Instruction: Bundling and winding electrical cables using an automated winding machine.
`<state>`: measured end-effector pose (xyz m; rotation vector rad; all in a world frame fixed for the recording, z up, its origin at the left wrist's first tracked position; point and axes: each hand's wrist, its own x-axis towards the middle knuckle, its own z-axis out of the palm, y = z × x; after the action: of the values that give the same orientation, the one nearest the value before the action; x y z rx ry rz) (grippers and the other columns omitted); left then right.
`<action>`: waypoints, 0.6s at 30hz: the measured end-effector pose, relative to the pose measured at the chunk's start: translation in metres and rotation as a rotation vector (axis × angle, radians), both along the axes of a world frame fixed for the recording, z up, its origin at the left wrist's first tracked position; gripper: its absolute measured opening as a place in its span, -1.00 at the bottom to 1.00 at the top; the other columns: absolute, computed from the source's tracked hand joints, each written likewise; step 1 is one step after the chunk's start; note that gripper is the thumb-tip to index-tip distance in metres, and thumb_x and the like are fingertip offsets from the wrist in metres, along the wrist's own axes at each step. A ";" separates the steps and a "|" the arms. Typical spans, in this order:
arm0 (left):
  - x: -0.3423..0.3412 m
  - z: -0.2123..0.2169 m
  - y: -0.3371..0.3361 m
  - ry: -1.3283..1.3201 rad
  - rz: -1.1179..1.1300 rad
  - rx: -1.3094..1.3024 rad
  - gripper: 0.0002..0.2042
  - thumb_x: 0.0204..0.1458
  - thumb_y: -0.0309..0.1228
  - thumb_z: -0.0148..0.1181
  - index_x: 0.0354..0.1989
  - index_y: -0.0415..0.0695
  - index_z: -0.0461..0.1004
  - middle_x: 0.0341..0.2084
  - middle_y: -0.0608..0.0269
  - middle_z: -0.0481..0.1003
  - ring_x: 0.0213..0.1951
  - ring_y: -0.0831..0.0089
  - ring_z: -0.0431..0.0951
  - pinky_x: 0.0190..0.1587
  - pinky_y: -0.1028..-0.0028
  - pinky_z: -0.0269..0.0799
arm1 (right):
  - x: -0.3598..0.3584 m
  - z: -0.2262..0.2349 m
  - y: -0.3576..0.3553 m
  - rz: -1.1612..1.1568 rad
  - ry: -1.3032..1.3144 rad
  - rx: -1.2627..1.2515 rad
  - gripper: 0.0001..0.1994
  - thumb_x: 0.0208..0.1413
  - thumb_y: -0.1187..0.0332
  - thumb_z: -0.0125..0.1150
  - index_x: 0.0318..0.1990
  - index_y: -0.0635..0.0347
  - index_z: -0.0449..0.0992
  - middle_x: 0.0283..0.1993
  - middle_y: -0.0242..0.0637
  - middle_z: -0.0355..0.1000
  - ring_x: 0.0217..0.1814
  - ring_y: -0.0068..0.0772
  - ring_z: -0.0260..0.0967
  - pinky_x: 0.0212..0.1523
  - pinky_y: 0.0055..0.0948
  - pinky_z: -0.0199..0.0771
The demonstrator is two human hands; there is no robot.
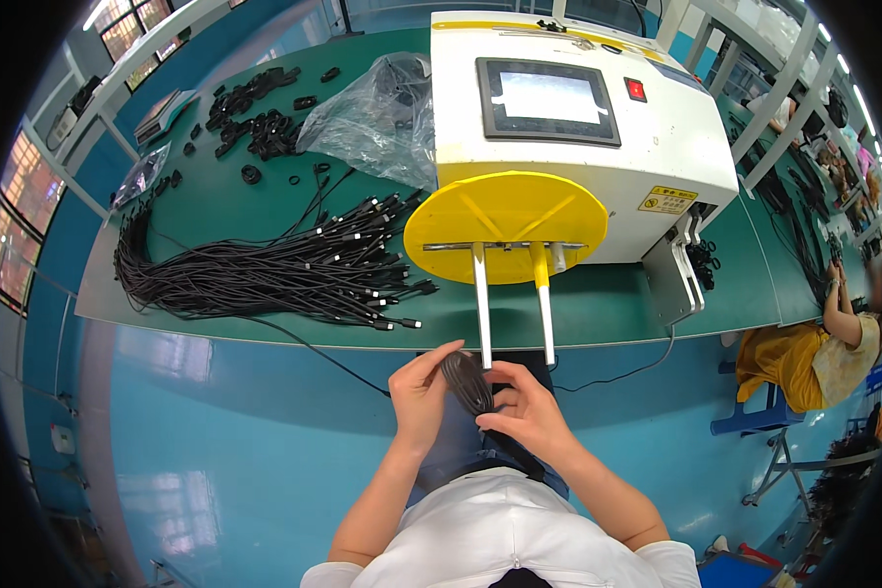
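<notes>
- while both hands close on it, the coiled bundle of thin black cable [467, 380] sits between them, just below the 2 white metal prongs [481, 304].
- left hand [419, 397] pinches its left side; right hand [527, 407] grips its lower right end.
- its long axis runs upper-left to lower-right.

A coiled bundle of black cable [467, 380] is held between the left hand [419, 392] and the right hand [526, 410], low in the middle of the view, just near of two metal prongs [512, 312]. The fingers [439, 359] of both hands are closed around the bundle. The prongs are seen to project from a yellow disc [506, 223] on the front of a white machine [578, 127] with a dark screen [547, 100]. The machine is set on a green bench [225, 201]. To the left, a long sheaf of black cables [265, 274] is laid across the bench; farther off, small black coils [255, 122] and a clear plastic bag [372, 118] are seen. At the far right, another person [813, 353] is seated.
</notes>
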<state>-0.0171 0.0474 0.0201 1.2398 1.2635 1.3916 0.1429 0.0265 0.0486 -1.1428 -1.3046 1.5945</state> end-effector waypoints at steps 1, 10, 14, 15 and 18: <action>-0.002 -0.006 0.000 -0.024 -0.024 0.010 -0.75 0.02 -0.68 0.00 -0.12 -0.24 0.48 -0.33 0.18 0.51 -0.36 0.56 0.51 -0.32 0.59 0.50 | -0.003 -0.003 -0.001 -0.006 0.064 -0.049 -0.49 -0.10 0.63 0.22 0.07 0.26 0.24 0.00 -0.15 0.28 -0.15 -0.41 0.38 -0.19 -0.45 0.51; -0.024 -0.010 -0.005 -0.698 -0.260 -0.135 -0.58 0.19 -0.38 -0.17 0.23 -0.13 0.09 0.02 0.06 0.35 0.03 0.22 0.38 0.07 0.30 0.31 | -0.032 -0.017 0.016 -0.109 0.351 -0.149 -0.54 -0.03 0.65 0.12 0.08 0.32 0.23 0.02 -0.09 0.29 -0.07 -0.35 0.39 -0.19 -0.41 0.55; -0.031 -0.017 -0.006 -0.935 -0.258 -0.047 -0.55 0.23 -0.20 -0.32 0.26 -0.09 0.03 0.10 0.07 0.27 0.15 0.18 0.25 0.18 0.13 0.16 | -0.053 -0.028 0.025 -0.079 0.464 -0.219 -0.55 -0.01 0.64 0.11 0.09 0.32 0.23 0.02 -0.08 0.31 -0.03 -0.31 0.39 -0.16 -0.39 0.53; -0.033 -0.019 -0.005 -0.990 -0.238 -0.019 -0.54 0.24 -0.15 -0.37 0.26 -0.08 0.03 0.11 0.08 0.25 0.18 0.18 0.21 0.21 0.07 0.10 | -0.058 -0.030 0.026 -0.061 0.489 -0.244 -0.55 -0.01 0.65 0.11 0.09 0.33 0.23 0.02 -0.07 0.31 -0.02 -0.30 0.39 -0.15 -0.38 0.53; -0.049 -0.041 0.001 -1.253 -0.141 -0.072 -0.52 0.23 -0.09 -0.38 0.23 -0.08 0.08 0.05 0.13 0.30 0.13 0.20 0.27 0.20 0.00 0.08 | -0.058 -0.027 0.027 -0.065 0.335 -0.068 -0.56 0.00 0.60 0.11 0.09 0.34 0.22 0.01 -0.06 0.27 -0.06 -0.26 0.40 -0.14 -0.31 0.53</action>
<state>-0.0659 0.0483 -0.0211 0.2082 0.3189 1.5514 0.0844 0.0538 0.0213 -0.8994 -0.9919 1.7068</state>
